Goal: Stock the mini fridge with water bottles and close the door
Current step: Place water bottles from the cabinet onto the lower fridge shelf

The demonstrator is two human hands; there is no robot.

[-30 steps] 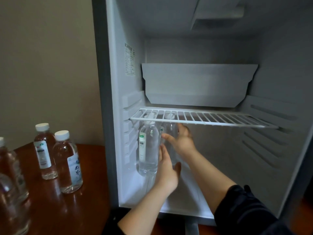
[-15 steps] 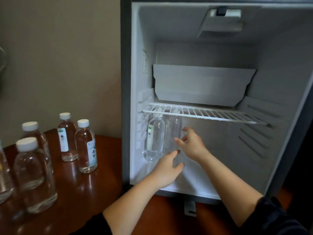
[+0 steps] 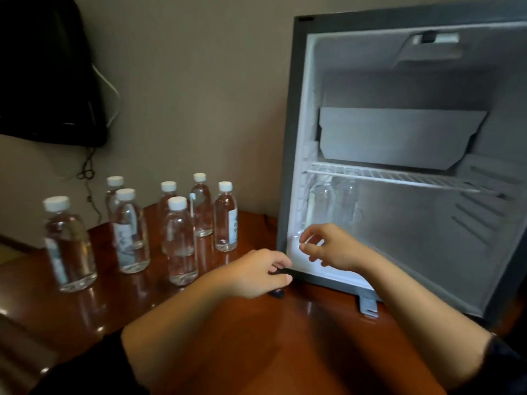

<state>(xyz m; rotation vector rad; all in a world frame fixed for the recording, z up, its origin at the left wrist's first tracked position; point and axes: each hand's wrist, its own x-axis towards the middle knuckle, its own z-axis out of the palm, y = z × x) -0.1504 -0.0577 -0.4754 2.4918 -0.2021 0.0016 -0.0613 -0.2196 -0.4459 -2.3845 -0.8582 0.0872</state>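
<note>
Nearest: dark sleeves (image 3: pixel 510 366) at the bottom corners, bare forearms over a glossy red-brown wooden table (image 3: pixel 299 337).

Next, left hand (image 3: pixel 256 273): palm down, fingers loosely curled, holding nothing, fingertips just beside the bottom left corner of the fridge frame. Under those fingertips, a small black object (image 3: pixel 276 293) on the wood (cannot tell what).

Right of and slightly beyond the left hand, right hand (image 3: pixel 328 246): fingers loosely bent and spread, empty too, in front of the lower left of the opening, touching nothing inside. Below the right wrist, a grey metal bracket (image 3: pixel 368 305) at the fridge's bottom edge.

Left of the left hand, apart from it: seven clear plastic water bottles with white caps (image 3: pixel 181 240), upright in a loose cluster on the table.

Beyond the right hand: dark grey mini fridge with white lining (image 3: pixel 288 166), open, door itself not clearly in view. Inside, past the right hand's fingers, two blurred clear bottles (image 3: pixel 320 203), upright side by side at the left of the lower compartment, directly under a white wire shelf (image 3: pixel 399 178). Above the shelf, a flat grey angular panel (image 3: pixel 399 138) across the back. Higher, a pale light housing (image 3: pixel 433 41) on the ceiling.

Farthest, up and left of both hands: black wall-mounted screen (image 3: pixel 42 67), dark cables (image 3: pixel 88 166) down a beige wall (image 3: pixel 185 81).
</note>
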